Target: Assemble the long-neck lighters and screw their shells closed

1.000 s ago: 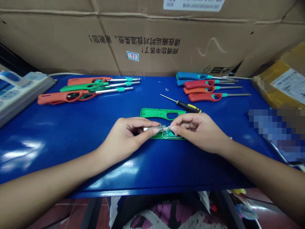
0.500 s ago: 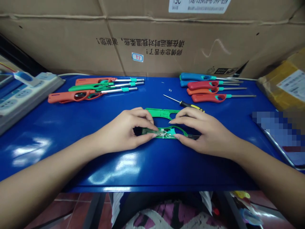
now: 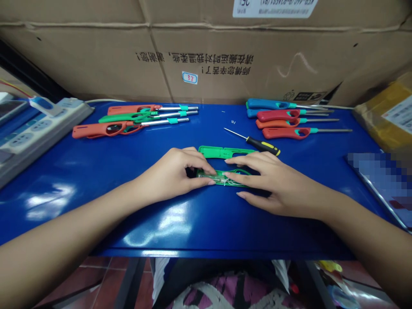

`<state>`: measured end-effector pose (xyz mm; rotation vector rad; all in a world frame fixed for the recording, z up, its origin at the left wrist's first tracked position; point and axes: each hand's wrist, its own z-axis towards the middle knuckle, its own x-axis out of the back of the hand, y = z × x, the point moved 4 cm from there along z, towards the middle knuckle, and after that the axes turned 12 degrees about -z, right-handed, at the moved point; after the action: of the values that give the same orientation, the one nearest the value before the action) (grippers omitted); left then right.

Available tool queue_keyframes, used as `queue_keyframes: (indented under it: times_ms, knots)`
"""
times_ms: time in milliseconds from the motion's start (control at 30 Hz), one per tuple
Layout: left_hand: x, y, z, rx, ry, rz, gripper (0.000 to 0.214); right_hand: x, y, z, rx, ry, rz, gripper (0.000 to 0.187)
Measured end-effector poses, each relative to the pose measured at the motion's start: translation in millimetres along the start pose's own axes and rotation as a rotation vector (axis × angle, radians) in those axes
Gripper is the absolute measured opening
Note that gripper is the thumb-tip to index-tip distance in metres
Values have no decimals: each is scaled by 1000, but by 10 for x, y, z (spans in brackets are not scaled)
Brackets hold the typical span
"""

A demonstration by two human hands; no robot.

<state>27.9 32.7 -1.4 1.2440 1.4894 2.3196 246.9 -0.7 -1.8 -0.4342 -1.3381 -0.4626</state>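
My right hand [image 3: 279,184] has fanned out over the wires [image 3: 232,182] | left hand [image 3: 180,174] pinches clear tube [image 3: 208,177] | I'd press lightly, wires untrapped

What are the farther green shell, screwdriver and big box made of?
The farther green shell: probably plastic, smooth and thin-walled.
The screwdriver: shiny shaft, likely metal; yellow-marked handle, perhaps plastic or rubber.
The big box: matte, creased brown, likely cardboard.

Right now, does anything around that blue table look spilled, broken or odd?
The printing on the cardboard box at the back is upside down, so the box seems inverted. The green lighter under the left hand and right hand lies open, white wires exposed, though nothing there looks clearly broken. I see no spill.
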Motion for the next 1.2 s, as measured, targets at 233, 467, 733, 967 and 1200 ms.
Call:
queue_keyframes:
  times_ms: [233, 467, 733, 967, 1200]
  knots:
    - [-31, -29, 0, -20, 43, -65, 12, 11, -9, -17, 41, 11, -49, 41]
    - [11, 55, -10, -20, 67, -15, 12, 40, -3, -4, 29, 47, -45, 39]
    - [-4, 53, -12, -38, 22, 26, 13, -6, -5, -6, 34, -15, -27, 39]
    - [-49, -43, -9, 58, 81, -82, 12, -39, 1, -8, 34, -67, -38, 44]
    - [-54, -53, -9, 28, 68, -86, 17, -30, 0, -8, 20, -42, -18, 43]
